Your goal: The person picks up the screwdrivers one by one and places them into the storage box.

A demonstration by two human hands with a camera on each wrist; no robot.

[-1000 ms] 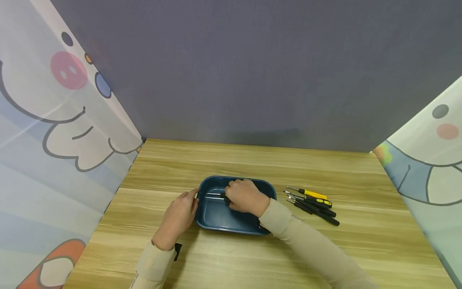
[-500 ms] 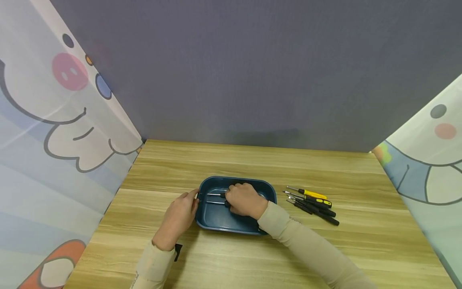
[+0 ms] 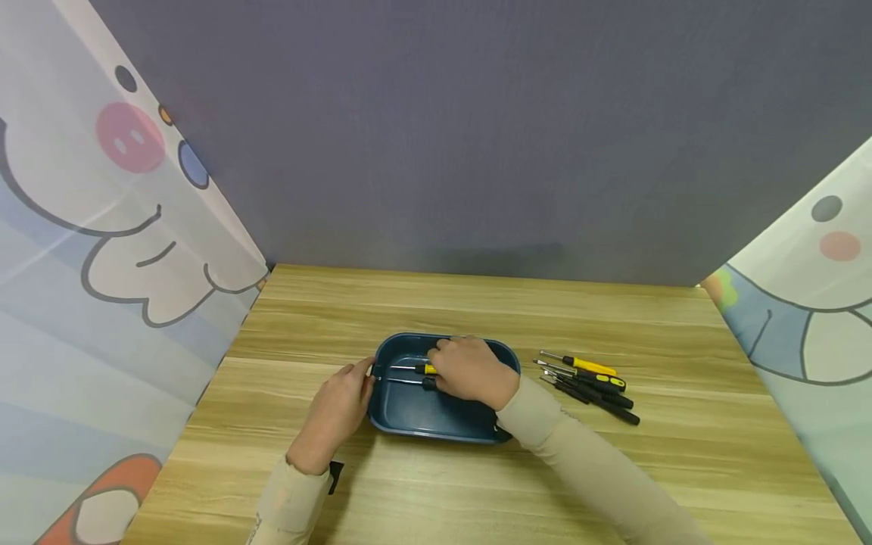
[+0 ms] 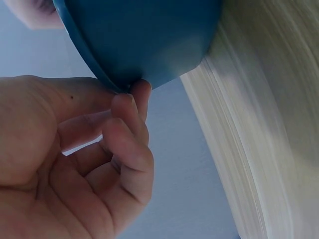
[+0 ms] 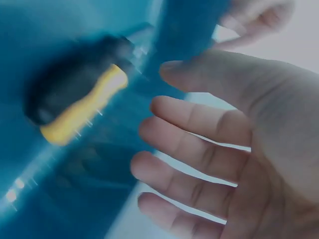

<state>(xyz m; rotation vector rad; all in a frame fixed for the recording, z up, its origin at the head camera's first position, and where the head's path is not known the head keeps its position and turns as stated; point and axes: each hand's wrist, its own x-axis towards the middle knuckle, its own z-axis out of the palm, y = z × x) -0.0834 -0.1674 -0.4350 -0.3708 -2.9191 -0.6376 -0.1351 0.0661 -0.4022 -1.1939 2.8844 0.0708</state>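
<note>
My left hand [image 3: 338, 405] pinches the left end of the rim of a dark blue plastic bin [image 3: 422, 412]; the left wrist view has thumb and fingertips meeting on that rim [image 4: 89, 57]. Two screwdrivers lie side by side in the bin, shafts toward its left end: one with a yellow handle [image 5: 84, 109], one with a black handle [image 5: 65, 82]. Over them is my right hand [image 3: 471, 369], covering part of their handles in the head view. From the right wrist, its fingers [image 5: 179, 129] are spread, with nothing between them and the thumb, apart from the handles.
Right of the bin, several more screwdrivers lie in a loose bunch on the wood-grain table, including a yellow one [image 3: 593, 366] and a black-and-yellow one [image 3: 602, 379]. A small black object [image 3: 335, 477] shows beside my left wrist. A grey partition [image 3: 436, 151] stands behind the table.
My right hand has let go of a screwdriver in the bin and shifted slightly right, so part of its yellow handle now shows. My left hand stays on the rim.
</note>
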